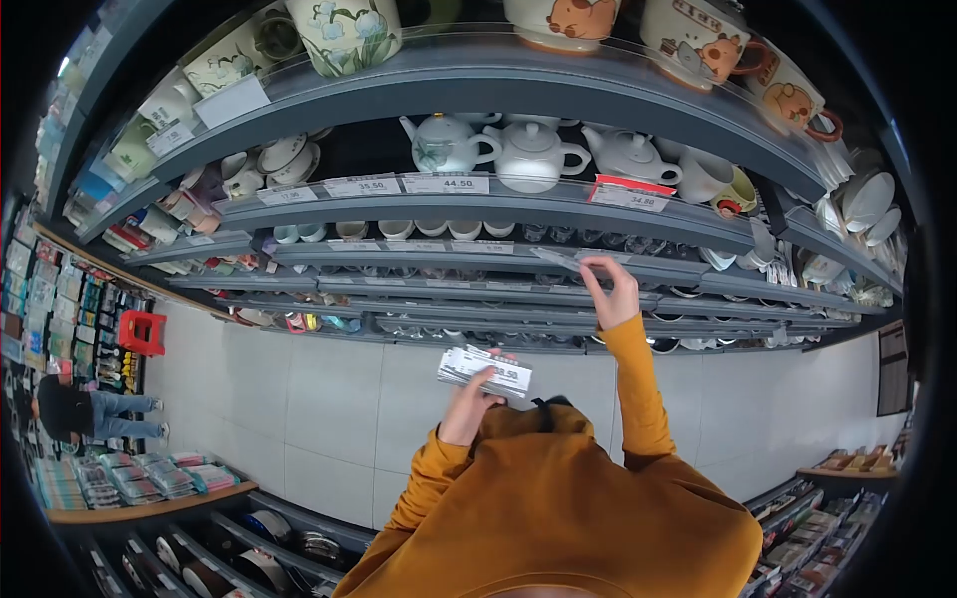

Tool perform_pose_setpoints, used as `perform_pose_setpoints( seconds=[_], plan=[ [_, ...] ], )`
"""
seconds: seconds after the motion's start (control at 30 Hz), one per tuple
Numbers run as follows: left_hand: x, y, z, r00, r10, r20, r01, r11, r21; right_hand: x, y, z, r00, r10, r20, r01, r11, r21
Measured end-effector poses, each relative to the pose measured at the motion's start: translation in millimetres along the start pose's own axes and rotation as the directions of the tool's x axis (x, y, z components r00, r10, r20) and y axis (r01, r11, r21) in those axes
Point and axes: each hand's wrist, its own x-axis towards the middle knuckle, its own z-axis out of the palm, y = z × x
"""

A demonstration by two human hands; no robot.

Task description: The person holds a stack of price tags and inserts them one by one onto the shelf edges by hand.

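My left hand [465,409] is closed around a stack of printed price tags [485,373], held in front of my chest with the thumb across the top one. My right hand [612,291] is raised higher, at the shelf edge, with thumb and finger pinched on a thin, clear-looking price tag [556,259]. That tag lies near the front strip of the shelf with small cups [431,228]; whether it touches the strip I cannot tell. Above my right hand, a red-topped price label [632,193] sits on the edge under white teapots [541,154].
Large patterned mugs [344,35] stand on the top shelf [469,95]. To the left are a red stool [143,333] and a person [75,409] in dark top and jeans. Behind me, low displays hold packaged goods [135,480] and pans [264,568]. Grey tiled floor [329,409] lies between.
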Motion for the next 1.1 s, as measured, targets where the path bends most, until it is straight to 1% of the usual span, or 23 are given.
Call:
perform_pose_setpoints(
  seconds=[0.07,0.23,0.33,0.37,0.43,0.47,0.5,0.6,0.63,0.67,0.77,0.93,1.1],
  plan=[
    [4.8,9.6,-13.4,1.0,0.011,-0.017,-0.011,1.0,0.01,12.8,0.5,8.3,1.0,-0.028,0.002,0.028,0.997,-0.076],
    [10.1,28.0,-32.4,0.997,0.035,-0.065,-0.032,0.998,0.045,30.5,17.3,24.6,1.0,-0.023,-0.017,0.021,0.99,-0.14],
    [19.1,30.4,-35.8,0.997,0.052,-0.058,-0.051,0.999,0.011,36.8,26.5,29.8,1.0,-0.022,0.002,0.022,0.99,-0.143],
    [22.5,31.2,-34.6,0.997,0.052,-0.05,-0.052,0.999,-0.005,38.8,27.6,29.2,0.999,-0.039,-0.028,0.036,0.993,-0.11],
    [26.9,31.2,-28.6,0.998,0.049,-0.039,-0.051,0.998,-0.038,43.3,32.3,25.9,0.999,-0.014,-0.033,0.009,0.992,-0.126],
    [29.8,30.3,-27.5,0.999,0.038,-0.022,-0.039,0.998,-0.038,45.0,35.9,23.8,0.999,0.002,-0.035,-0.006,0.991,-0.133],
    [32.7,30.2,-25.4,1.0,0.027,-0.005,-0.027,0.999,-0.038,47.4,38.6,24.8,0.999,-0.047,-0.016,0.045,0.99,-0.134],
    [38.8,34.1,-17.1,0.999,-0.026,0.027,0.026,1.0,-0.006,45.4,36.6,26.3,0.997,-0.035,0.072,0.047,0.983,-0.179],
    [40.8,36.0,-15.7,0.998,-0.047,0.035,0.048,0.999,-0.006,45.3,34.3,26.6,0.997,-0.027,0.069,0.037,0.989,-0.144],
    [42.0,37.0,-15.6,0.997,-0.072,0.041,0.073,0.997,-0.007,45.4,35.4,27.7,0.997,-0.032,0.065,0.041,0.988,-0.152],
    [48.4,42.6,-17.0,0.996,-0.065,0.065,0.062,0.997,0.036,41.6,38.0,26.9,0.998,-0.037,0.054,0.046,0.983,-0.178],
    [55.3,47.2,-18.0,0.997,-0.068,0.045,0.067,0.997,0.032,42.6,38.7,20.3,0.999,-0.04,0.017,0.043,0.981,-0.19],
    [59.2,43.0,-17.5,0.995,-0.082,0.054,0.082,0.997,0.012,42.5,37.0,19.4,0.997,-0.02,0.077,0.033,0.985,-0.167]
  ],
)
